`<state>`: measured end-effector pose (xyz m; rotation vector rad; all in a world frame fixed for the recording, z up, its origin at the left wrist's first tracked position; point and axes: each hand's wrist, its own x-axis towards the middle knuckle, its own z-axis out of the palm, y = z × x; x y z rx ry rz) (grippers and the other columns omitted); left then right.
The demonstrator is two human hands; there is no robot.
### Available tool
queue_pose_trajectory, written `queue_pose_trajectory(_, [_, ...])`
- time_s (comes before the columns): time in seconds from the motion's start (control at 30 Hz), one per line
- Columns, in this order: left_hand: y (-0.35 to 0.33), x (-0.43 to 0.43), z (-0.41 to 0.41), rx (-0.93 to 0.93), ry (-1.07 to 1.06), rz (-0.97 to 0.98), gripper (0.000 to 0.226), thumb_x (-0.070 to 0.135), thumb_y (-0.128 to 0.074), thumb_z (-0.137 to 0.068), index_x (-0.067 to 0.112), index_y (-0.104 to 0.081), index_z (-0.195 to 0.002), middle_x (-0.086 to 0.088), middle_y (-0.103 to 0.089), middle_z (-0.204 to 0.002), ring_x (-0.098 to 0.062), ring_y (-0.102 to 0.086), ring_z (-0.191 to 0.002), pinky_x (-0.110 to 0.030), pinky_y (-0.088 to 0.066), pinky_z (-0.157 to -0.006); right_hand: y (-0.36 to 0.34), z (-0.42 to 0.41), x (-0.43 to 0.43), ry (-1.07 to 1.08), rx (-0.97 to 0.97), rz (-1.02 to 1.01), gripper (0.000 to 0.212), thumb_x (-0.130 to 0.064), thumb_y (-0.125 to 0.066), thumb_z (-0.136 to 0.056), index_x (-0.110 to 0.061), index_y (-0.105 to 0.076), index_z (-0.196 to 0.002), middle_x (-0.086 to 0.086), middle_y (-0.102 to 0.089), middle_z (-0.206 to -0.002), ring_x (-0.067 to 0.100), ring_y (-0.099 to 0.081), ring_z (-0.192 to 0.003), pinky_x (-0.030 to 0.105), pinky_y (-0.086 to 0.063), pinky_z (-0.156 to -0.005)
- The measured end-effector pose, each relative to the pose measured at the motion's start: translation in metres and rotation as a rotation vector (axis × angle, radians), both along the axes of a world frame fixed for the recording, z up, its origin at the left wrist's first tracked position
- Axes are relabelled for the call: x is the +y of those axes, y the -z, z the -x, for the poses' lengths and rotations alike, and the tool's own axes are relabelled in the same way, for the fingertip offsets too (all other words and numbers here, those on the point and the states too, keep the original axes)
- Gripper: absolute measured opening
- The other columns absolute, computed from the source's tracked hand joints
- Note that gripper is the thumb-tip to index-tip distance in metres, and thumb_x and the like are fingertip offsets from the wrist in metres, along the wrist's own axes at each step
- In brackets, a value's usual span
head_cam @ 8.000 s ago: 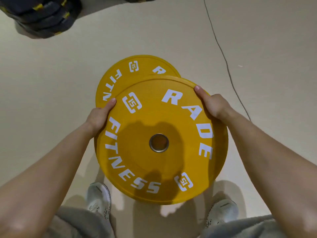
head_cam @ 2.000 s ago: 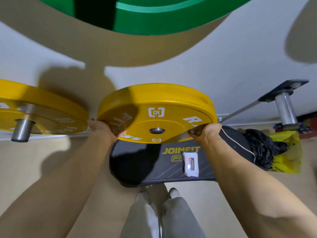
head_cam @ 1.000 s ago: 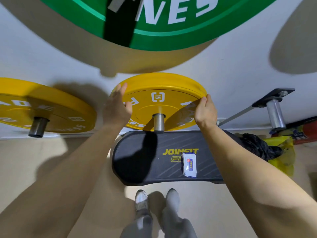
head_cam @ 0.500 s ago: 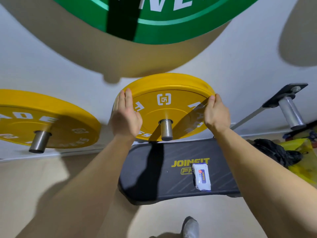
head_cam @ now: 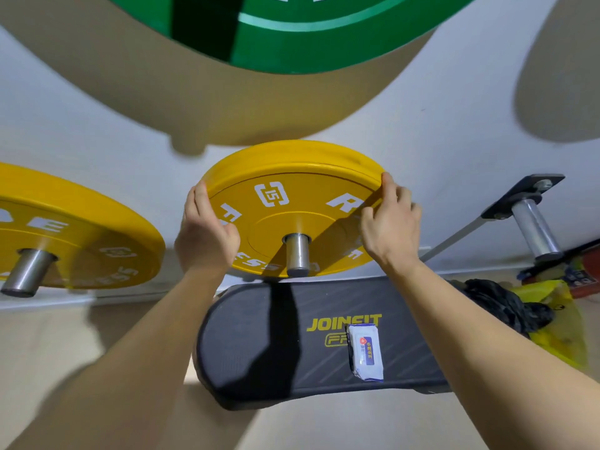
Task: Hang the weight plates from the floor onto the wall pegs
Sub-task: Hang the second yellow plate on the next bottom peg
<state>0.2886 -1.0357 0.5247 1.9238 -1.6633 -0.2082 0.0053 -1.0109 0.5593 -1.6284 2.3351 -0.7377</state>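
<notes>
A: Entry. We see the yellow plate (head_cam: 293, 203) seated on the middle peg (head_cam: 296, 254), whose steel end pokes out through the centre hole. Plate flat against the white wall (head_cam: 438, 131).

B: Hands?

A: Left hand (head_cam: 204, 235) lies on the plate's left rim, fingers straight and pressed together, flat on the edge. Right hand (head_cam: 389, 222) is on the right rim, fingers curled around the edge, thumb on the face. Both touch the plate.

B: Neighbours?

A: A second yellow plate (head_cam: 81, 228) hangs on the left peg (head_cam: 27, 276). A green plate (head_cam: 292, 30) hangs above. The right peg (head_cam: 535, 228) is bare.

B: Any containers?

A: Below, a black board (head_cam: 324, 352) marked JOINFIT carries a wrapped wipes pack (head_cam: 365, 352) lying flat. Beside its right end, a yellow bag (head_cam: 558, 339) with a black bag (head_cam: 500, 300) lying against it; contents we cannot tell.
</notes>
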Motion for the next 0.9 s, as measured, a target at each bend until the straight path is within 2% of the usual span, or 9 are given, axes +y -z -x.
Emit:
queue_pose_trajectory(0.07, [0.003,0.002,-0.012,0.015,-0.036,-0.101,0.078,0.012,-0.062,-0.078,0.017,-0.03,-0.149,-0.015,-0.052,-0.139,-0.043,-0.058,-0.114,-0.05,-0.051,-0.084,-0.009,-0.004,-0.006,-0.039,0.051,0.004,0.068,-0.027,-0.048,-0.091,-0.027,-0.027,-0.155,0.011,-0.042,-0.147,0.043,-0.042,-0.119,0.049,-0.039,-0.102])
queue_pose_trajectory(0.17, [0.0,0.007,-0.028,0.034,-0.101,-0.194,0.068,0.012,-0.06,-0.081,0.017,-0.038,-0.145,-0.02,-0.06,-0.127,-0.044,-0.057,-0.111,-0.052,-0.05,-0.09,-0.025,-0.014,-0.01,-0.124,0.109,0.034,0.069,-0.03,-0.046,-0.087,-0.031,-0.032,-0.154,0.007,-0.045,-0.145,0.041,-0.042,-0.118,0.05,-0.044,-0.099])
queue_pose_trajectory(0.33, [-0.03,0.006,0.001,0.0,0.166,0.202,0.075,0.005,-0.052,-0.073,0.01,-0.043,-0.147,-0.013,-0.051,-0.145,-0.035,-0.048,-0.129,-0.042,-0.039,-0.111,-0.044,-0.029,-0.007,-0.222,0.19,0.045,0.071,-0.036,-0.037,-0.08,-0.033,-0.039,-0.151,0.003,-0.048,-0.143,0.039,-0.042,-0.117,0.049,-0.046,-0.091])
queue_pose_trajectory(0.5, [-0.05,-0.006,0.025,-0.072,0.296,0.132,0.08,0.002,-0.048,-0.079,0.027,-0.036,-0.154,-0.003,-0.037,-0.158,-0.026,-0.034,-0.145,-0.039,-0.029,-0.119,-0.053,-0.018,-0.006,-0.398,0.076,0.071,0.07,-0.03,-0.041,-0.078,-0.03,-0.047,-0.148,-0.002,-0.047,-0.148,0.035,-0.041,-0.122,0.048,-0.04,-0.102])
queue_pose_trajectory(0.6, [-0.04,-0.001,0.011,-0.048,0.292,0.155,0.078,0.001,-0.045,-0.078,0.024,-0.039,-0.153,-0.004,-0.039,-0.157,-0.024,-0.036,-0.144,-0.04,-0.033,-0.117,-0.044,0.009,-0.006,-0.203,-0.107,0.114,0.07,-0.027,-0.044,-0.077,-0.022,-0.048,-0.147,0.009,-0.046,-0.145,0.035,-0.042,-0.129,0.041,-0.034,-0.11])
queue_pose_trajectory(0.67, [-0.035,0.001,0.006,0.013,0.27,0.157,0.078,-0.001,-0.044,-0.079,0.024,-0.04,-0.152,-0.002,-0.039,-0.157,-0.022,-0.036,-0.145,-0.031,-0.032,-0.117,-0.03,0.028,-0.004,-0.025,-0.264,-0.025,0.069,-0.023,-0.047,-0.085,-0.018,-0.038,-0.153,0.017,-0.038,-0.15,0.036,-0.038,-0.138,0.042,-0.03,-0.114])
queue_pose_trajectory(0.73, [-0.032,0.004,0.005,0.098,0.228,0.146,0.076,-0.001,-0.044,-0.08,0.023,-0.041,-0.151,-0.001,-0.04,-0.157,-0.018,-0.037,-0.144,-0.014,-0.026,-0.112,-0.018,0.039,0.001,0.055,-0.376,-0.218,0.062,-0.018,-0.05,-0.089,-0.012,-0.035,-0.149,0.02,-0.042,-0.146,0.039,-0.043,-0.131,0.045,-0.04,-0.102])
queue_pose_trajectory(0.8, [-0.028,0.007,0.002,0.156,0.203,0.156,0.075,0.0,-0.042,-0.079,0.021,-0.043,-0.151,-0.001,-0.042,-0.155,-0.017,-0.038,-0.143,-0.007,-0.023,-0.11,-0.012,0.04,0.001,0.074,-0.467,-0.316,0.052,-0.02,-0.054,-0.086,-0.009,-0.039,-0.135,0.017,-0.053,-0.123,0.041,-0.052,-0.112,0.044,-0.041,-0.083])
queue_pose_trajectory(0.9, [-0.02,0.01,-0.008,0.162,0.158,0.135,0.078,-0.004,-0.044,-0.078,0.021,-0.041,-0.151,-0.003,-0.046,-0.152,-0.026,-0.046,-0.138,-0.024,-0.035,-0.111,-0.008,0.036,-0.004,0.03,-0.409,-0.301,0.056,-0.037,-0.056,-0.067,-0.018,-0.05,-0.119,0.013,-0.06,-0.114,0.042,-0.053,-0.109,0.051,-0.046,-0.091])
